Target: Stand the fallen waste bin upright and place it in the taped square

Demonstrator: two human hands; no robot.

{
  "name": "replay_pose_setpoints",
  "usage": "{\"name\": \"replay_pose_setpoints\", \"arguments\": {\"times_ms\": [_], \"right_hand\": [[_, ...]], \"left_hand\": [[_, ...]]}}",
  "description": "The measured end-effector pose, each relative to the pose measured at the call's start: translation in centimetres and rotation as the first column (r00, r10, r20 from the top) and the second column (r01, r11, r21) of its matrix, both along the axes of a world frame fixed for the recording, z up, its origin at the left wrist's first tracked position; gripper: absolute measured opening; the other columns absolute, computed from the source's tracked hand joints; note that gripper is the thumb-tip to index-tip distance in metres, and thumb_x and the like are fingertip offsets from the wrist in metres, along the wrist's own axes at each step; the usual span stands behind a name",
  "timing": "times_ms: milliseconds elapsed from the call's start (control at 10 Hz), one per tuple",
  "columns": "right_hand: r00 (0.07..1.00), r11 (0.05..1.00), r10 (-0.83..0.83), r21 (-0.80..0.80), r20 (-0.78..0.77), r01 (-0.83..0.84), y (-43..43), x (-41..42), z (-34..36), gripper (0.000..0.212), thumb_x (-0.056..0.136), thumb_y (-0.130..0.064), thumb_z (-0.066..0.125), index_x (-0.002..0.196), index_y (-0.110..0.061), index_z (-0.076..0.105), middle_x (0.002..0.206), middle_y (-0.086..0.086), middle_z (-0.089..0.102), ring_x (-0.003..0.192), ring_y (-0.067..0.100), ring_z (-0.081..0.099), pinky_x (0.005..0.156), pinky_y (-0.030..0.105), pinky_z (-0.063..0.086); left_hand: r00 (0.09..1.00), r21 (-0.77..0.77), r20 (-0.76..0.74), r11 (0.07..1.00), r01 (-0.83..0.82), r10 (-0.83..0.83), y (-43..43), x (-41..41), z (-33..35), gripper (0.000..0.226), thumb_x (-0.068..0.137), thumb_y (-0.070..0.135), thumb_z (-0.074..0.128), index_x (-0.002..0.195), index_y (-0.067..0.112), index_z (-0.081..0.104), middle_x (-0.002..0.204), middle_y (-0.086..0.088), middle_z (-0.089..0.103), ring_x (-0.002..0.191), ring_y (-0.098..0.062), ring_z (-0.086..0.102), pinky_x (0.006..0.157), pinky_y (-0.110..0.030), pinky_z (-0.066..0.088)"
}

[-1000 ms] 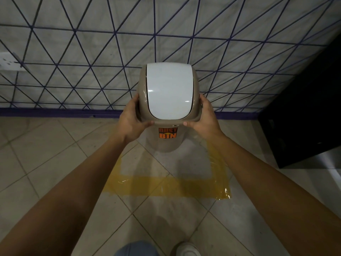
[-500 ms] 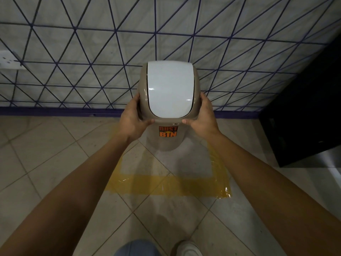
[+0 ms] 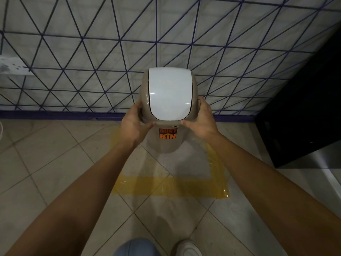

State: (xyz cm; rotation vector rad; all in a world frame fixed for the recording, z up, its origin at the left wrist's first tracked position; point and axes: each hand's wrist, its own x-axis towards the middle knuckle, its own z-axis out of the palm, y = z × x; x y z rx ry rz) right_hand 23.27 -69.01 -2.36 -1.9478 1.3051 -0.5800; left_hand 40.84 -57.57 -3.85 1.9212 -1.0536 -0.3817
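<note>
Bin [image 3: 168,141] upright, clasped at the lid rim between left hand [image 3: 133,124] and right hand [image 3: 201,121], its base over the far part of the taped square [image 3: 171,188] near the wall [image 3: 110,52]. Compared with half a second earlier, its position is almost unchanged, perhaps slightly lower. Placement appears nearly complete; whether the base touches the floor [image 3: 46,154] cannot be told.

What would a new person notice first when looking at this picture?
First, the beige waste bin with its white swing lid, upright at the centre, gripped at the rim by the left hand and the right hand. Below it, the yellow taped square marks the tiled floor. Behind stands a wall crossed with purple triangle lines.
</note>
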Motion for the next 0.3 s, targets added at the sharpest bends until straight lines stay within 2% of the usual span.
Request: {"name": "replay_pose_setpoints", "arguments": {"times_ms": [100,200,300], "right_hand": [[1.0,1.0,-0.011,-0.004,-0.009,0.011,0.7,-0.3,0.5,0.106,0.068,-0.029,0.081,0.149,-0.018,0.014,0.152,0.007,0.025,0.14,0.025,0.024,0.115,0.043,0.025],[1.0,1.0,-0.022,-0.013,0.003,0.022,1.4,-0.7,1.0,0.103,0.069,-0.032,0.079,0.148,-0.019,0.014,0.153,0.006,0.024,0.141,0.024,0.022,0.114,0.04,0.024],[1.0,1.0,-0.023,-0.013,0.01,0.023,2.3,-1.3,2.2,0.101,0.07,-0.032,0.079,0.148,-0.02,0.016,0.151,0.005,0.025,0.139,0.025,0.026,0.114,0.042,0.027]], "left_hand": [[0.998,0.005,0.054,1.0,-0.013,0.012,0.8,-0.4,0.3,0.071,0.073,0.025,0.076,0.135,0.02,0.041,0.121,0.001,0.057,0.1,-0.001,0.045,0.084,-0.014,0.035],[0.99,-0.004,0.141,1.0,0.021,-0.02,1.4,-0.8,0.7,0.06,0.076,0.024,0.075,0.129,0.016,0.047,0.119,-0.002,0.058,0.096,0.002,0.04,0.07,0.003,0.03],[0.984,0.01,0.177,0.999,0.033,-0.034,2.0,-1.6,2.0,0.057,0.077,0.024,0.073,0.128,0.016,0.048,0.123,-0.006,0.056,0.103,-0.003,0.039,0.085,-0.008,0.031]]}}
